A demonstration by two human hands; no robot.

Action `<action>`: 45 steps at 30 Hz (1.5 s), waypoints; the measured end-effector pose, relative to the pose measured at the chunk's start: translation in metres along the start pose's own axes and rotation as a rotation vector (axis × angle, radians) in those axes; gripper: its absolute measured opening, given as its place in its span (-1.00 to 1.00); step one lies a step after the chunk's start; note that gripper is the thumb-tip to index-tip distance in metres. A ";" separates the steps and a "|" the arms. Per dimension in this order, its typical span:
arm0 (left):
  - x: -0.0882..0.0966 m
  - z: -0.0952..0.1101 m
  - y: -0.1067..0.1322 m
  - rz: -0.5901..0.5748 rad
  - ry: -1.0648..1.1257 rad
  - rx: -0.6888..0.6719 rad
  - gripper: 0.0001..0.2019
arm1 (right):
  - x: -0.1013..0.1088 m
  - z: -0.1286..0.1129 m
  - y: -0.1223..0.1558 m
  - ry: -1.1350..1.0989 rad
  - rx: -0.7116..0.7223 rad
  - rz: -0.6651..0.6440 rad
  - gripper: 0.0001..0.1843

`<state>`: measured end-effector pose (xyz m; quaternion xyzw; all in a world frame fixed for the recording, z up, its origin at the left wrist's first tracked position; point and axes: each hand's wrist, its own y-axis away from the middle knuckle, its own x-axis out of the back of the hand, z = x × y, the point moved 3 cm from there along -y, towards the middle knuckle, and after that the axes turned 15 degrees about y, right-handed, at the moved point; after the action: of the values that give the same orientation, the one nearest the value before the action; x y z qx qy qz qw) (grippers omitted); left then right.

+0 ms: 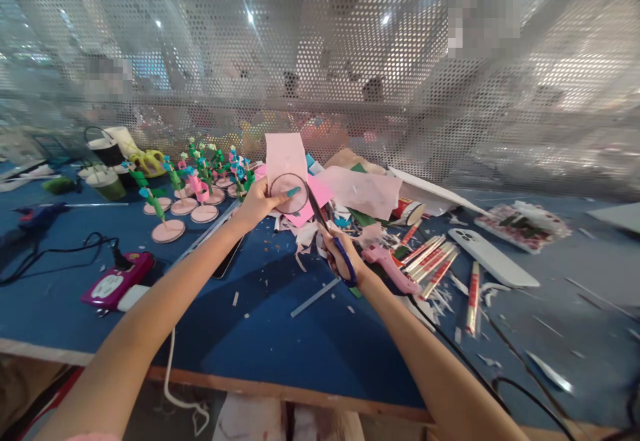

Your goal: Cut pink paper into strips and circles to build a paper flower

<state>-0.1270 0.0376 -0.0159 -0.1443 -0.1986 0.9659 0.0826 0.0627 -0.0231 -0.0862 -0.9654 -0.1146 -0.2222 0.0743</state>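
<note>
My left hand (263,199) pinches a pale pink paper strip (285,153) that has a dark circle drawn on its lower part. The thumb lies across the circle, and its nail is teal. In my right hand (341,252) is a pair of scissors (345,262) with blue handles. Its dark blades point up and left, close to the right edge of the circle. Whether the blades touch the paper I cannot tell. Brighter pink paper (318,192) lies behind the strip, above a heap of scraps.
Several small paper flowers on round pink bases (169,230) stand at left, near a purple power socket box (120,279). To the right lie a pink glue gun (390,267), red-and-gold sticks (435,261) and a white phone (493,255). A perforated metal screen (210,61) rises behind the blue table (280,354).
</note>
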 end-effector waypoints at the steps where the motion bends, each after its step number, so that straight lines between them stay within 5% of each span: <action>1: 0.000 0.000 0.000 0.002 0.003 0.001 -0.50 | 0.000 0.000 0.000 0.002 0.004 -0.001 -0.38; 37: 0.002 0.004 -0.003 -0.074 -0.035 0.035 -0.48 | 0.007 -0.003 -0.001 0.151 0.124 0.090 -0.40; 45: 0.001 0.004 -0.003 -0.078 -0.031 -0.076 -0.48 | 0.010 -0.004 -0.002 0.166 0.145 0.122 -0.38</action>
<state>-0.1291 0.0394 -0.0113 -0.1246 -0.2420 0.9558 0.1114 0.0690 -0.0207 -0.0778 -0.9409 -0.0650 -0.2877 0.1666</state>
